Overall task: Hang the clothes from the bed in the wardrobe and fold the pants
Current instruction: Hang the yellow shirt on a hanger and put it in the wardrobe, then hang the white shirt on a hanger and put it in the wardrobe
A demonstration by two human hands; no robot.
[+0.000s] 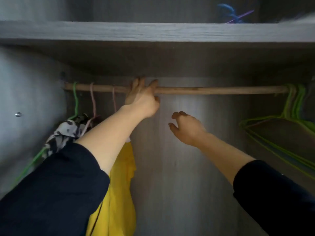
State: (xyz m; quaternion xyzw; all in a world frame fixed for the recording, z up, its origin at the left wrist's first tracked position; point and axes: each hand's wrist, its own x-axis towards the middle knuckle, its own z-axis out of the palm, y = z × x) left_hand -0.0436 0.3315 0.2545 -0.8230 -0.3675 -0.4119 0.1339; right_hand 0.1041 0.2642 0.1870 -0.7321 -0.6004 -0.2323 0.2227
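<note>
Rod (204,90): one, wooden, inside wardrobe. Left hand (143,99) curls its fingers over it. Right hand (187,128) is below, loosely curled, holding nothing. Left end has three hooks: one green hanger (75,99), two pink hangers (93,103). Two garments hang there: yellow garment (119,184) and patterned garment (63,133). Bunched green hangers (298,103) at right, count unclear.

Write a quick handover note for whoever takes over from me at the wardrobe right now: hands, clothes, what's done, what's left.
Left hand: fingers hooked over the wooden rod; any hanger hook beneath it is hidden.
Right hand: empty, loosely curled, below the rod.
Done: patterned garment hangs on a green hanger at the rod's left end. Yellow garment hangs under the left arm, its hanger hidden.
Spare green hangers are at the right end.
Left: bed and pants are out of view, so I can't judge the remaining clothes or the folding.
</note>
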